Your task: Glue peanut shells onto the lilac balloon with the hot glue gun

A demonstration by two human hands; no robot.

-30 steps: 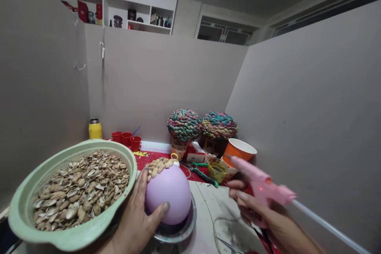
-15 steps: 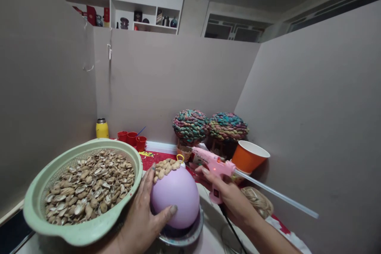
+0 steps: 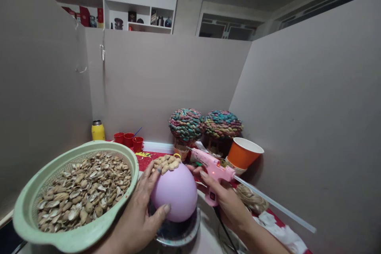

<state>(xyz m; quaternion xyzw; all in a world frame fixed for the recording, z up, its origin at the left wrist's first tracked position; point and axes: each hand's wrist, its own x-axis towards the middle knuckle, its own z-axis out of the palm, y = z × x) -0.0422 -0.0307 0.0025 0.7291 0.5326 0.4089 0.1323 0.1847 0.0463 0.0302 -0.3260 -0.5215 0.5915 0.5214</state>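
Head view: glue gun (image 3: 212, 165) seemingly nearer balloon (image 3: 175, 192) than before.

Two hands are in view: the left hand (image 3: 138, 214) and the right hand (image 3: 228, 202). There is one purple balloon (image 3: 175, 194), sitting on one metal dish (image 3: 181, 233), and one pink glue gun (image 3: 212, 168) with one clear glue stick (image 3: 276, 205) at its back. One green colander (image 3: 71, 238) stands at the table's left edge, holding shells (image 3: 83, 190) too many to count; a further patch of shells (image 3: 166, 162) covers the balloon's top. Along the table's far edge stand one yellow flask (image 3: 98, 131), three red cups (image 3: 128, 140), two yarn-covered balls (image 3: 205, 124) and one orange paper cup (image 3: 244, 152). One bundle of twine (image 3: 251, 198) lies near the right edge.
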